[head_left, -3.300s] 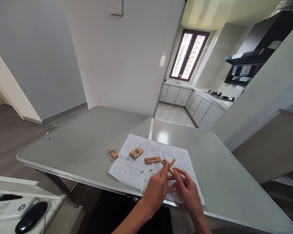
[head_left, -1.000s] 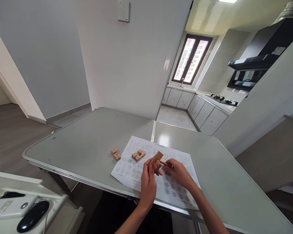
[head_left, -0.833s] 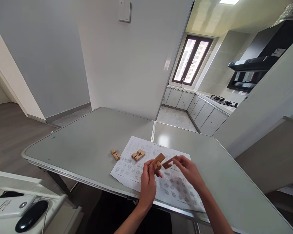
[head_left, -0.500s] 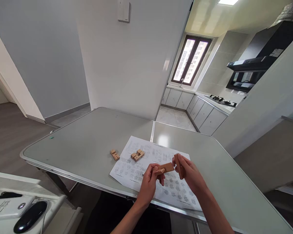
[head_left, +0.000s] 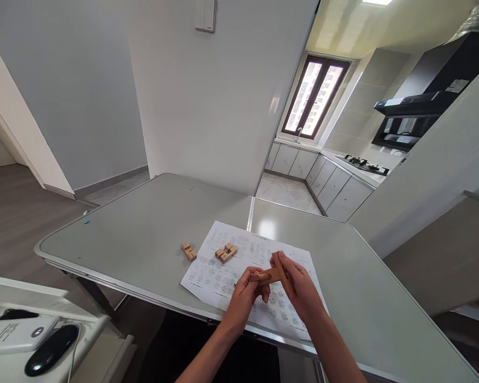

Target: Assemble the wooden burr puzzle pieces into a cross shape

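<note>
Gripping a crossed wooden pair, our left hand has its fingers closed; our right hand pinches a flat slat across the pair's three-o'clock end. Joining looks partly done, though we cannot tell whether they interlock. Left apart: a notched cluster at ten o'clock on the printed sheet, another block beyond it on the worktop.

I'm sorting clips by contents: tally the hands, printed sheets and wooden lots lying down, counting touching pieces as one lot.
Hands: 2, left hand and right hand
Printed sheets: 1
Wooden lots lying down: 2, first lot on the sheet, second lot beside it
Total: 5
Held wooden pieces: partly hidden, not counted
</note>
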A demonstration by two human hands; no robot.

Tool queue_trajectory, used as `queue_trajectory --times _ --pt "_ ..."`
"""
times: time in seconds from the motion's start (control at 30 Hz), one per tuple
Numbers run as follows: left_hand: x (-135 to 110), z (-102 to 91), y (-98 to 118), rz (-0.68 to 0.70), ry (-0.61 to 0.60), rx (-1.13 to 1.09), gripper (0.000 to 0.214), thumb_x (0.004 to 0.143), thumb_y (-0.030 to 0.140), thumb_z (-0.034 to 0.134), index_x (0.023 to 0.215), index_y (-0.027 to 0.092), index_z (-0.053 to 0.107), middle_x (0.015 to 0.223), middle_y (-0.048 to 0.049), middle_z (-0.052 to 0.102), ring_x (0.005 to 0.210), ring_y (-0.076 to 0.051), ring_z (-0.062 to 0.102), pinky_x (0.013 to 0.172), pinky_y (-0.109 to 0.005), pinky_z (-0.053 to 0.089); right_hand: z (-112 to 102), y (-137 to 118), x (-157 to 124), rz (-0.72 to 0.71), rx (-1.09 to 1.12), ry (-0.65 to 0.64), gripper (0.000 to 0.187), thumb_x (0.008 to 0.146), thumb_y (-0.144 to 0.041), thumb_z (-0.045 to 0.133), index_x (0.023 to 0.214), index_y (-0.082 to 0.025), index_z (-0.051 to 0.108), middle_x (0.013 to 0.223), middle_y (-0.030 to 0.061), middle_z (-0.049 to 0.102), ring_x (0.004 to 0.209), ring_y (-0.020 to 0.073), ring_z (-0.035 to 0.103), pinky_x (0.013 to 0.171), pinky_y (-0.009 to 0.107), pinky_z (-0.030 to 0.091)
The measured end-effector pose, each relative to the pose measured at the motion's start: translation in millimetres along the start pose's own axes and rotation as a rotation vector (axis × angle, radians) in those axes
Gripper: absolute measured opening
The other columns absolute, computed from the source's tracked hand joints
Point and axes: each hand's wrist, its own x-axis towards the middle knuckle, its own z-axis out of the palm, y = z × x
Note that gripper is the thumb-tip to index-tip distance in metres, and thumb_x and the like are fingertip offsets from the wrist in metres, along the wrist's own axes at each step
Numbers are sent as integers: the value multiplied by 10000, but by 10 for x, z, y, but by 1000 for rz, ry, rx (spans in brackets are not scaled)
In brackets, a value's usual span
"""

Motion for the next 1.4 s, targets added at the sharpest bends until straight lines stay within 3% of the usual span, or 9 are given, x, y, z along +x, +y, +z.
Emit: queue_trajectory --times 0.1,0.27,0.43,0.57,0.63,0.77,0.93,1.17,1.4 --pt "7 -9 -8 -36 12 -71 297 918 463 684 941 182 589 693 0 604 637 -131 504 656 -280 389 109 33 -47 -60 -117 27 521 855 -738 639 828 -225 729 848 58 710 772 246 639 658 324 516" --pt "11 -29 -40 -56 -1 -102 279 902 441 701 958 185 606 688 13 576 630 -129 500 655 -279 382 184 54 -82 -46 -165 -50 589 913 -775 496 936 -231 720 771 61 711 735 282 687 566 347 530" --pt "9 -3 -20 -90 -21 -131 283 885 432 728 932 175 622 719 4 570 646 -124 478 639 -271 371 78 93 -24 -43 -107 -45 466 912 -649 616 1134 -254 723 1161 91 747 960 301 721 717 355 594" --pt "28 8 0 -135 -38 -177 280 879 430 716 865 166 625 720 0 537 635 -124 459 608 -268 348 24 152 -68 -66 -89 -62 526 968 -665 523 1334 -308 646 1389 94 664 1098 323 705 817 417 617" --pt "39 7 8 -146 -35 -203 297 874 452 717 881 167 632 731 4 526 627 -119 449 597 -262 336 -5 163 -123 -121 -142 -122 554 971 -666 529 1396 -319 608 1468 88 613 1217 337 657 938 461 592" --pt "35 16 50 -205 -28 -273 434 849 580 719 938 158 669 748 -8 566 606 -118 449 597 -268 333 -121 153 -197 -202 -285 -315 741 876 -564 752 1530 -350 475 1498 85 593 1340 343 582 1092 492 510" --pt "-11 19 113 -291 -103 -332 663 861 775 546 953 139 710 689 -15 559 558 -127 425 622 -288 350 -285 192 -165 -286 -351 -364 873 798 -589 825 1550 -356 448 1625 73 440 1468 344 448 1218 512 368" --pt "-45 11 116 -265 -85 -249 566 895 696 593 1002 161 744 780 -42 600 657 -152 472 629 -275 351 -318 295 -150 -300 -368 -352 891 785 -525 859 1553 -367 436 1636 75 407 1441 349 480 1201 517 401" --pt "-61 32 146 -275 -118 -250 566 893 708 598 956 167 750 731 -17 558 611 -130 430 633 -275 362 -305 304 -165 -329 -464 -340 850 798 -431 867 1540 -380 454 1647 66 380 1499 341 393 1228 515 352"
